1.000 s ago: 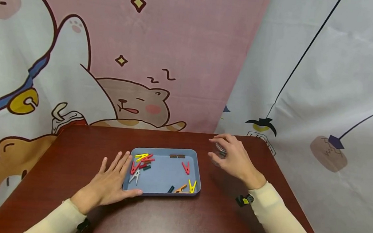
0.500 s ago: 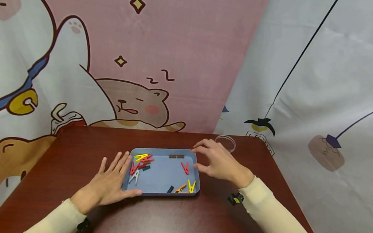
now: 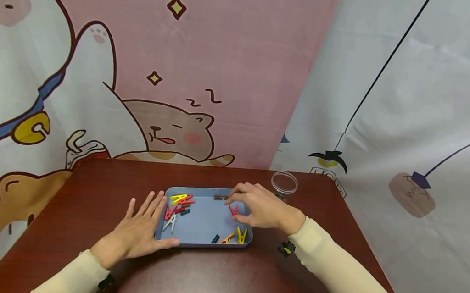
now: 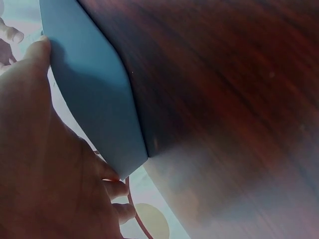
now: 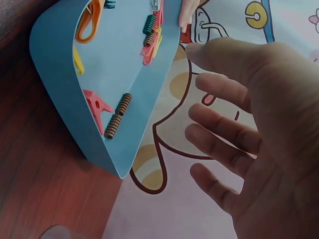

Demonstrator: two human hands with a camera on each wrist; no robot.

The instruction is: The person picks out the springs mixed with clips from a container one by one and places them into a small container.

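A blue-grey tray (image 3: 206, 222) lies on the table with small plastic clips and ribbed, spring-like coils in it. My left hand (image 3: 128, 232) rests at its left side, fingers straight, thumb on the front rim. Over the tray's right side hovers my right hand (image 3: 263, 208), fingers loosely bent and thumb apart, holding nothing. Beneath its fingertips is a red clip (image 3: 233, 210), partly covered. Two brown coils (image 5: 118, 115) lie end to end beside it. A yellow clip (image 3: 241, 235) and an orange clip (image 3: 227, 239) sit in the front right corner.
A clear round container (image 3: 284, 182) stands behind my right hand. At the tray's left end lie a white clip (image 3: 170, 223), a yellow clip (image 3: 178, 198), several red pieces and a green coil (image 3: 185, 211). A printed curtain (image 3: 232, 72) hangs behind the table (image 3: 191, 281).
My right hand has moved left from the clear container to above the tray's right side, uncovering the container. The left hand has stayed at the tray's left side.
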